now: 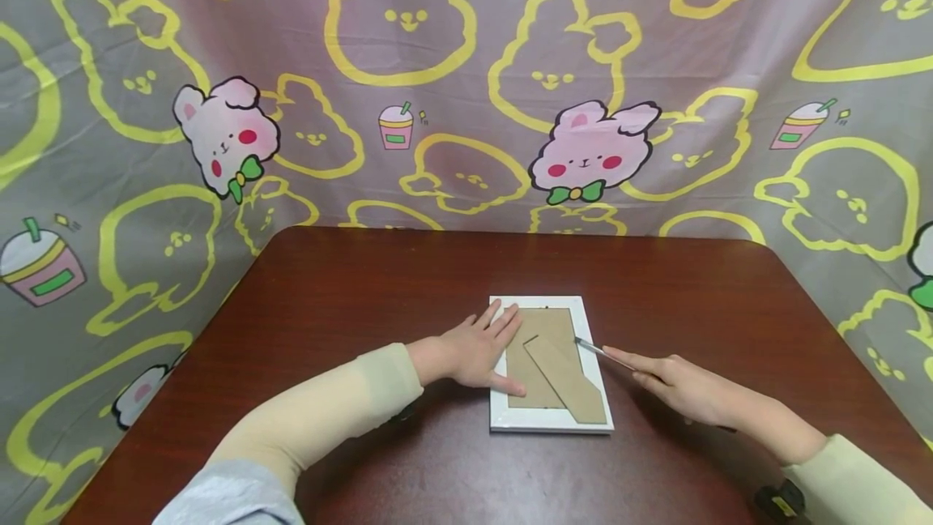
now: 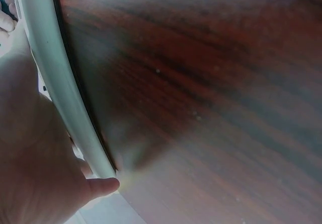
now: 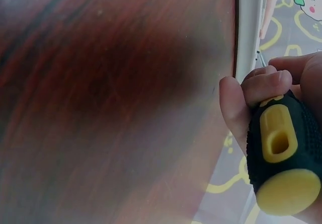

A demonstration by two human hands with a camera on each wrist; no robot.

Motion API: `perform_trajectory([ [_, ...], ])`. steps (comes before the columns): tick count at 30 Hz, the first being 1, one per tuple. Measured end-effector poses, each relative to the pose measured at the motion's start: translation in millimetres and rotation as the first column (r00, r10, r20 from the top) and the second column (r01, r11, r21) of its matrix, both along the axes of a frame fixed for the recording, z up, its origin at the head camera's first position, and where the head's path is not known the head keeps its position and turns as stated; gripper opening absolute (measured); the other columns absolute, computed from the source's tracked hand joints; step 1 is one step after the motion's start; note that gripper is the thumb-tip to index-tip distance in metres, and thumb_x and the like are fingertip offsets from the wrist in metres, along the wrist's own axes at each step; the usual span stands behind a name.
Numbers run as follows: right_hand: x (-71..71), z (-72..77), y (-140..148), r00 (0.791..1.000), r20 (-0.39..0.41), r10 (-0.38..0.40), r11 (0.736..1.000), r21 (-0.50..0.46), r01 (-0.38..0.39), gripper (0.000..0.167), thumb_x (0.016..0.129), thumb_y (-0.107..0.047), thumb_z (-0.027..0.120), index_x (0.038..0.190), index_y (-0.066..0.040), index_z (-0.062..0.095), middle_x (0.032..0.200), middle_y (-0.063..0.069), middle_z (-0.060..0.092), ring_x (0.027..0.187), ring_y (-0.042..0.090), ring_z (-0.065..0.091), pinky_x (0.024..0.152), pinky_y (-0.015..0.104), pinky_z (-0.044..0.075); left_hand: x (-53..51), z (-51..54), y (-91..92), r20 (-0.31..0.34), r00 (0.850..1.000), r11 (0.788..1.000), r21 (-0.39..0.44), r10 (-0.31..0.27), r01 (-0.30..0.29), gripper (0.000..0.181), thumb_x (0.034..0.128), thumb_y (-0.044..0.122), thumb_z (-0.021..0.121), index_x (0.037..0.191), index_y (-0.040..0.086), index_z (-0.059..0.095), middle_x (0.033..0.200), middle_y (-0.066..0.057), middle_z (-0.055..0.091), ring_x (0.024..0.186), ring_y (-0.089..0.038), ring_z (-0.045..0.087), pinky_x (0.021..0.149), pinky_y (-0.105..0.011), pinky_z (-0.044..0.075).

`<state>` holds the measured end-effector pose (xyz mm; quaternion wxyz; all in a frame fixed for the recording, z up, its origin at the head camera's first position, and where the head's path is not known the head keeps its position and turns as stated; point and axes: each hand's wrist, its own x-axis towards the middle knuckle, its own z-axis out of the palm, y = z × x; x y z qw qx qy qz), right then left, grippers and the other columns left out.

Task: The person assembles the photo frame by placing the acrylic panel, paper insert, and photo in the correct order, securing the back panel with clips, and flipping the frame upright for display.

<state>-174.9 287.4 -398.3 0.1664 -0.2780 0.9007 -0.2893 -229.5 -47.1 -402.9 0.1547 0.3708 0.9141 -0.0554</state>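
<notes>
A white picture frame [image 1: 535, 419] lies face down on the table, its brown backing board [image 1: 539, 322] and slanted easel leg [image 1: 564, 379] showing. Spread fingers of my left hand [image 1: 477, 351] rest across the frame's left side and the board. In the left wrist view, that hand lies along the frame's pale edge [image 2: 55, 63]. My right hand [image 1: 688, 387] grips a screwdriver with a black and yellow handle [image 3: 279, 133]. Its metal shaft [image 1: 605, 352] points left, and the tip is at the right border between board and frame.
The dark reddish-brown table [image 1: 364, 282] has rounded far corners. Behind it and at both sides hangs a grey curtain [image 1: 481, 104] printed with yellow outlines and bunny faces.
</notes>
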Motion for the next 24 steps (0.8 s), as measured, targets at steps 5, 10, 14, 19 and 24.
perform_trajectory([
  [5,0.8,-1.4,1.2,1.0,0.011,-0.028,1.0,0.005,0.028,0.047,0.104,-0.021,0.048,0.15,-0.023,0.039,0.093,0.002,0.061,0.044,0.002,0.036,0.047,0.024,0.041,-0.4,-0.6,0.9,0.003,1.0,1.0,0.001,-0.001,0.001,0.113,0.0797,0.085,0.037,0.156,0.009,0.003,0.162,-0.007,-0.005,0.146,-0.029,-0.007,0.112,-0.049,0.023],
  [10,-0.1,-4.8,1.2,0.989,-0.144,0.017,0.998,0.054,-0.01,0.05,0.099,-0.009,0.054,0.147,-0.018,0.043,0.099,0.004,0.067,0.08,0.013,0.065,0.068,0.033,0.054,-1.2,-0.9,0.8,-0.004,1.0,1.0,-0.013,-0.002,0.002,0.113,0.0798,0.085,0.036,0.156,0.01,0.001,0.162,-0.007,-0.006,0.146,-0.029,-0.009,0.112,-0.049,0.024],
  [14,1.1,-6.5,-0.5,0.932,-0.347,0.101,0.988,0.145,-0.054,0.052,0.095,-0.003,0.057,0.145,-0.013,0.046,0.124,0.008,0.063,0.11,0.022,0.061,0.087,0.042,0.051,-1.8,-1.3,0.8,-0.004,1.0,1.0,-0.011,-0.003,0.003,0.113,0.0799,0.085,0.036,0.156,0.009,0.001,0.162,-0.007,-0.006,0.146,-0.028,-0.009,0.111,-0.049,0.025],
  [19,5.6,-11.1,-3.5,0.904,-0.411,0.12,0.979,0.199,-0.04,0.055,0.095,-0.002,0.056,0.147,-0.016,0.044,0.125,0.007,0.064,0.107,0.019,0.063,0.082,0.041,0.053,-0.8,-1.8,0.1,0.011,1.0,1.0,-0.003,0.001,-0.001,0.114,0.0793,0.086,0.036,0.156,0.01,0.001,0.162,-0.007,-0.007,0.146,-0.028,-0.009,0.111,-0.049,0.025],
  [24,5.6,-15.4,-6.4,0.903,-0.42,0.096,0.98,0.2,-0.011,0.059,0.097,-0.005,0.055,0.15,-0.022,0.038,0.131,0.003,0.059,0.112,0.015,0.06,0.083,0.038,0.053,-0.8,-1.2,0.0,0.014,1.0,1.0,-0.007,0.008,-0.008,0.114,0.079,0.086,0.036,0.156,0.01,0.0,0.162,-0.006,-0.008,0.146,-0.027,-0.01,0.111,-0.049,0.024],
])
